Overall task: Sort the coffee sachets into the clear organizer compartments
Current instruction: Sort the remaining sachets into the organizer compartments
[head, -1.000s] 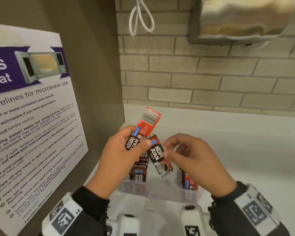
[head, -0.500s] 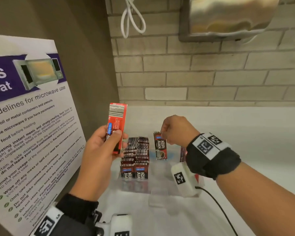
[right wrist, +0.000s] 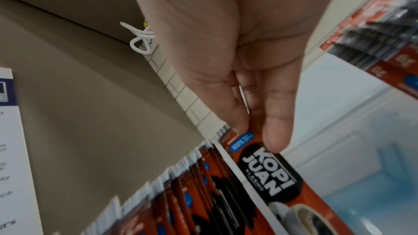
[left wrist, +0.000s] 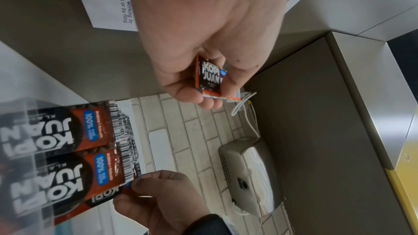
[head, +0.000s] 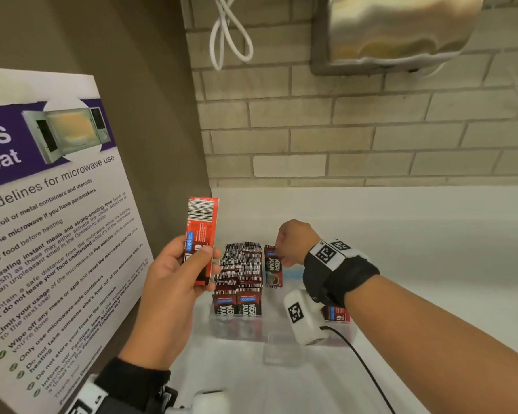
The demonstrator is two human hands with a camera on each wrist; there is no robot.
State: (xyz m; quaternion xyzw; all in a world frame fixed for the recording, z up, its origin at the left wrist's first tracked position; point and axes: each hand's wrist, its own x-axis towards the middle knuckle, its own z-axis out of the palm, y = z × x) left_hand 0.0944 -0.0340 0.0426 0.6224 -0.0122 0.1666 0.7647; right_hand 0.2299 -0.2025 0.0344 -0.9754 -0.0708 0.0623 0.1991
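As left hand (head: 174,282) grips spare, rt hand (head: 293,243) pinches sachet (head: 273,268)

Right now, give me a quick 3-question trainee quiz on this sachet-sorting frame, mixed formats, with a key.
1. True or false: the left hand is empty.
2. Multiple choice: the sachet pinched by the right hand is A) flat on the counter, B) upright beside the packed rows of sachets in the clear organizer, C) taped to the brick wall.
3. Fill in: the poster at the left gives guidelines for ____ use.

Key: 1 false, it holds a red sachet stack; 2 B; 3 microwave.
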